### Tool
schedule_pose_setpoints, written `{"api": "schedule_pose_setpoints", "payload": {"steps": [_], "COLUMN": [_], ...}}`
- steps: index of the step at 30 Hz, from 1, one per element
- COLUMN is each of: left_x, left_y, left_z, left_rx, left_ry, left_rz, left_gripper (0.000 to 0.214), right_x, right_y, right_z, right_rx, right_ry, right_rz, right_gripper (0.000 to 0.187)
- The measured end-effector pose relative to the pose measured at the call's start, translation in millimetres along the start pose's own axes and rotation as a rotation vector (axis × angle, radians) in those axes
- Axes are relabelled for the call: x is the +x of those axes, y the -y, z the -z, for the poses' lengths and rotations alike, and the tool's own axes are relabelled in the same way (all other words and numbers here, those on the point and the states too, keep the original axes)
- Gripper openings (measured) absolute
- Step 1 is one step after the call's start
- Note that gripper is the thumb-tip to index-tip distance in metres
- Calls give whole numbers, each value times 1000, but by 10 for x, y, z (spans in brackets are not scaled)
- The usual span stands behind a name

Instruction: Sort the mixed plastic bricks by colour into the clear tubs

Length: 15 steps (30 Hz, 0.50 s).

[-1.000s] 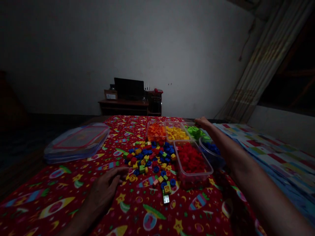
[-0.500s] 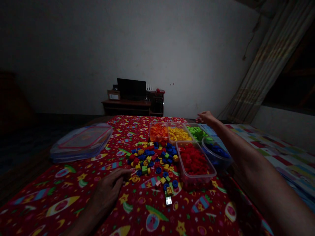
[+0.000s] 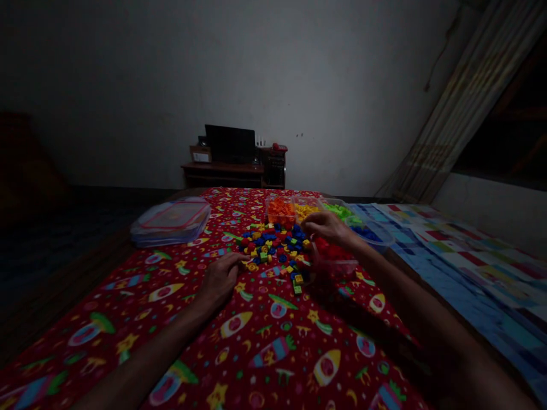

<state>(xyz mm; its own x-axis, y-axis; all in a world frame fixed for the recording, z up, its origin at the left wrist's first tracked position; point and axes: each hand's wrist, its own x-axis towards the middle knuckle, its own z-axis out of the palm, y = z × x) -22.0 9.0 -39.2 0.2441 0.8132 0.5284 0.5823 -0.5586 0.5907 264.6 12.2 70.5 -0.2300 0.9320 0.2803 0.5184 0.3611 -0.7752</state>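
A heap of small mixed-colour bricks lies on a red cloth printed with rockets and stars. My left hand rests flat on the cloth at the heap's near-left edge, fingers stretched out and touching a yellow ring piece. My right hand hovers over the heap's right side and the clear tub of red bricks, fingers curled downward. What they hold, if anything, is too dark to make out. Behind stand tubs of orange bricks, yellow bricks, green bricks and a bowl of blue bricks.
Stacked clear lids with red rims lie at the back left of the cloth. A patchwork cloth covers the surface to the right. A low dark cabinet with a screen stands against the far wall; a curtain hangs right.
My right hand has drawn back from beyond the green tub to over the heap and red tub. The view has pulled back and tilted down; my left hand stays at the heap's edge.
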Motion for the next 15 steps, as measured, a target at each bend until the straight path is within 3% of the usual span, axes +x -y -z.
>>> {"api": "schedule_pose_setpoints", "payload": {"steps": [4, 8, 11, 15], "left_x": [-11, -35, -70, -110], "left_y": [-31, -29, -18, -49], "left_z": [-12, -38, -69, -96], "left_rx": [-6, -4, -17, -8], "left_ry": [13, 43, 99, 200], "left_rz": [-59, -149, -227, -303], "left_gripper": [31, 29, 24, 19], "right_x": [-381, -571, -623, -607], "right_y": [107, 245, 254, 109], "right_z": [-352, -484, -545, -688], "right_rx": [-455, -800, -885, -754], "right_ry": [218, 283, 336, 365], "right_rz": [87, -28, -42, 41], "right_gripper": [17, 15, 8, 11]}}
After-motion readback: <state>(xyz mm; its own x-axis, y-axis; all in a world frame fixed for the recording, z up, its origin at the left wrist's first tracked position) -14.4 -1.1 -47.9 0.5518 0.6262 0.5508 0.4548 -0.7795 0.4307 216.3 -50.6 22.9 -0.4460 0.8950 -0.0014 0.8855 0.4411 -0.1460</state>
